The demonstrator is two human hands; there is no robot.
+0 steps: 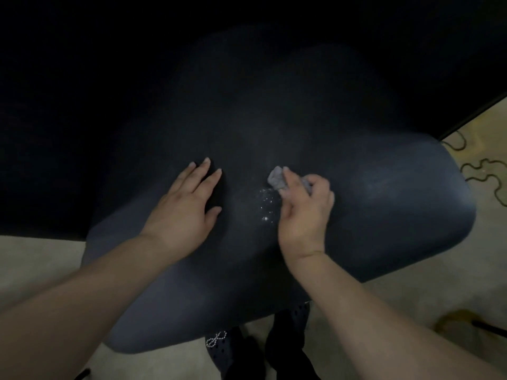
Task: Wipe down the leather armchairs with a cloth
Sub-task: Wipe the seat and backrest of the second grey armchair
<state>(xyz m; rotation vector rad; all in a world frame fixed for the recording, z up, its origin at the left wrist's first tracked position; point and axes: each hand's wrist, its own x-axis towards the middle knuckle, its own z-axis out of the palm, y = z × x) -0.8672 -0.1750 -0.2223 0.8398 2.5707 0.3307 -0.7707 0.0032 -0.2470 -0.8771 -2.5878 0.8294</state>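
Note:
A dark blue-black leather armchair seat (384,204) fills the middle of the view. My left hand (183,207) lies flat on the seat, fingers straight and spread. To its right, my right hand (304,212) grips a small crumpled grey cloth (275,179) and holds it against the leather. A patch of white specks (265,204) sits on the seat just left of my right hand, below the cloth. Part of the cloth is hidden inside my fingers.
The chair's back (247,91) rises dark behind the seat. Pale floor (33,259) shows at left and right. Dark cables (482,174) curl on the floor at far right. My dark shoes and a spotted shoe with a bead chain (216,338) show below the seat's front edge.

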